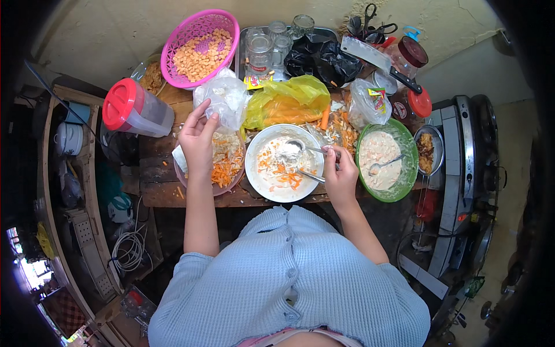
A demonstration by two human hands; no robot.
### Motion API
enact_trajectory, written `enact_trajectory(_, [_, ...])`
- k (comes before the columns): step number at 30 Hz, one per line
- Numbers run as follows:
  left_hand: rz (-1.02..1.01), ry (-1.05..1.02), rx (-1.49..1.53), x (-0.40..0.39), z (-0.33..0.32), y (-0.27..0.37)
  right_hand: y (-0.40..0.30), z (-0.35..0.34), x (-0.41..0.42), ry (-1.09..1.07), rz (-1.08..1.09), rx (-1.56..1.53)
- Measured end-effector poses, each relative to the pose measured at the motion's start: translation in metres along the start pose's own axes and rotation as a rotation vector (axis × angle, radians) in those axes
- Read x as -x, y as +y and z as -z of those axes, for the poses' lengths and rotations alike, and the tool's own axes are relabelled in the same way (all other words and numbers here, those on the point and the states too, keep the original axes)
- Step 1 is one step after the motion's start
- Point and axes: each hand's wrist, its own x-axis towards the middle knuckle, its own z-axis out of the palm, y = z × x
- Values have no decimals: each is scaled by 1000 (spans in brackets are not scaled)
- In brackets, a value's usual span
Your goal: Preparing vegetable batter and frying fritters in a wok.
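My left hand [197,136] pinches the edge of a clear plastic bag [223,97] with white powder inside. In my right hand [341,173] is the handle of a metal spoon [310,148], its bowl heaped with white powder. That spoon is over a white bowl [253,184] holding pale batter and shredded carrot. A second spoon [313,177] rests in this bowl, its handle close to my right hand. Under my left wrist, a shallow bowl [234,188] of shredded carrot and pale shreds is partly hidden. Right of my right hand, a green bowl [409,173] contains batter with orange cubes and a spoon.
A pink basket [169,56] of orange cubes stands behind, near a red-lidded pitcher [143,110]. Whole carrots lie in a yellow bag [299,93]. A cleaver [368,54] lies across jars at back right. A strainer [438,149] with fried pieces sits beside the stove [468,147].
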Motion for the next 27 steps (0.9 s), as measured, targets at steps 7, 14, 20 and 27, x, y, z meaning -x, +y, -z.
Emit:
enact_trajectory(7, [-26,51,5,-2,7,0,1,10,-14,-201,344,131])
enact_trajectory(14, [-24,65,32,-6,23,2,0,-5,-61,4,167,-208])
enact_trajectory(20, [32,11,25,-2,23,4,-41,-95,-99,-71,283,-353])
enact_trajectory(27, [93,40,146,3,31,6,-53,-163,-118,-201,592,-120])
